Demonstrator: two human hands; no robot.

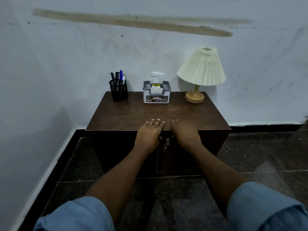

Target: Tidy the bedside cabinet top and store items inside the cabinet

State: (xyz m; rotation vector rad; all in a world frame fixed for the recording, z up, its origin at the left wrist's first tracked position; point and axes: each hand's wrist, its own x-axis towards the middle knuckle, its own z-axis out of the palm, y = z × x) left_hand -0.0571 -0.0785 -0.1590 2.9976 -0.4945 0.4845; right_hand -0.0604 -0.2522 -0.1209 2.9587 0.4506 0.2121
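— Where were the items found, and how were the hands held?

— The pen holder [118, 90], tissue box [156, 94] and lamp [200, 75] were ranged 9-to-3 along the back edge of the cabinet top [133, 112], at 11, 12 and 1 o'clock from the hands. The left hand [150, 132] and right hand [184, 132] were laid flat-fingered over the front edge, with nothing gripped.

— And what was nearest?

— The door latch [167, 142], seen between them. The doors were judged closed.

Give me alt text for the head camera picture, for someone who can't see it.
A person's left hand and right hand rest side by side on the front edge of a dark brown wooden bedside cabinet, above its closed doors. Along the back stand a black mesh pen holder, a grey-and-white tissue box and a wooden-based lamp with a cream pleated shade.
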